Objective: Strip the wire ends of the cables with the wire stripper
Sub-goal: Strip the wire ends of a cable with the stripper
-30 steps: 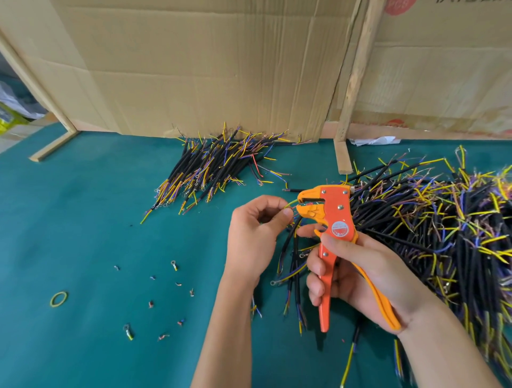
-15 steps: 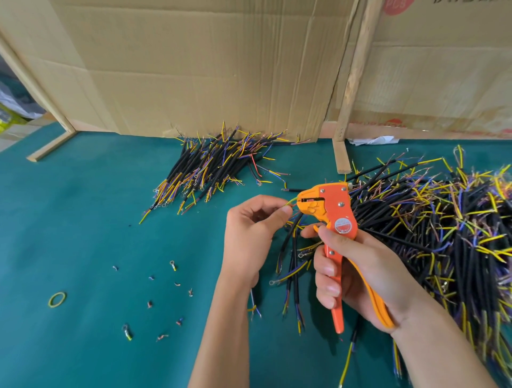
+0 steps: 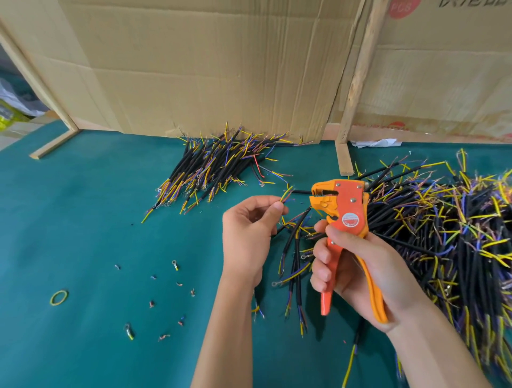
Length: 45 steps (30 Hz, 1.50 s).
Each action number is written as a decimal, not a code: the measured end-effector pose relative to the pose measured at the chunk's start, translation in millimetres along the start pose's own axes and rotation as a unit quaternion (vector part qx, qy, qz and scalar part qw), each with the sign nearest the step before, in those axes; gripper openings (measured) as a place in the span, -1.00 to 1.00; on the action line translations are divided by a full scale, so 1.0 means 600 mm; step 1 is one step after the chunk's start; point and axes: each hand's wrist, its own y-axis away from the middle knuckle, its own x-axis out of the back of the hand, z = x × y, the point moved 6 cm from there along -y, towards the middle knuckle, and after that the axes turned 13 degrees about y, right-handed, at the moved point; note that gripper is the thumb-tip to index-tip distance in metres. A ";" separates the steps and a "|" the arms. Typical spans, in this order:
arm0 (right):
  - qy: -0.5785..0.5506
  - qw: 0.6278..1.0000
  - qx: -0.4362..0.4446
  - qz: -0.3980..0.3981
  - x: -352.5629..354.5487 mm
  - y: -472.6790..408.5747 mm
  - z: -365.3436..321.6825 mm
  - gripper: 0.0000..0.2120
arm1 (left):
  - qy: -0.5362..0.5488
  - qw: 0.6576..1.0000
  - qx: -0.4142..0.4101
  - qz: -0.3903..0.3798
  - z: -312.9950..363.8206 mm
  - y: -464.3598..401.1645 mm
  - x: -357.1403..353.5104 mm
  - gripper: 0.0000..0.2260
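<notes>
Left hand (image 3: 249, 232): pinches cable wire ends (image 3: 285, 195) between thumb and forefinger, just left of the stripper head.
Right hand (image 3: 360, 266): fingers curled round orange wire stripper (image 3: 346, 218) handles.
Cable heap (image 3: 443, 221): right, on green table (image 3: 83, 221).

On the cardboard box (image 3: 443, 69) at the back right there is a red circle (image 3: 401, 7) with the letters "PCS" on it. The dark characters (image 3: 476, 3) beside it are cut by the top edge and cannot be read. The round sticker (image 3: 349, 219) on the orange wire stripper (image 3: 342, 210) has print that is too small to read.
</notes>
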 end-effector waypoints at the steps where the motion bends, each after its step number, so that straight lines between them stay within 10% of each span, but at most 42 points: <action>1: 0.003 1.000 -0.001 0.000 0.000 0.000 0.000 -0.77 | 0.005 1.000 0.001 0.005 -0.001 0.000 0.001 -0.89; 24: 0.004 0.997 0.013 0.073 -0.006 -0.012 0.013 -0.74 | 0.000 0.997 0.045 -0.067 -0.015 0.008 -0.028 -0.85; 29: -0.040 0.994 0.043 0.088 0.017 -0.010 -0.004 -0.77 | -0.146 0.989 -0.009 -0.038 0.009 -0.002 0.010 -0.79; 33: 0.013 0.998 0.033 0.057 0.007 -0.009 -0.004 -0.74 | -0.295 0.942 -0.049 0.151 0.033 -0.009 0.100 -0.77; 45: 0.025 0.999 -0.004 0.034 -0.023 -0.001 0.004 -0.71 | -0.594 0.796 -0.018 0.115 0.050 -0.156 0.125 -0.83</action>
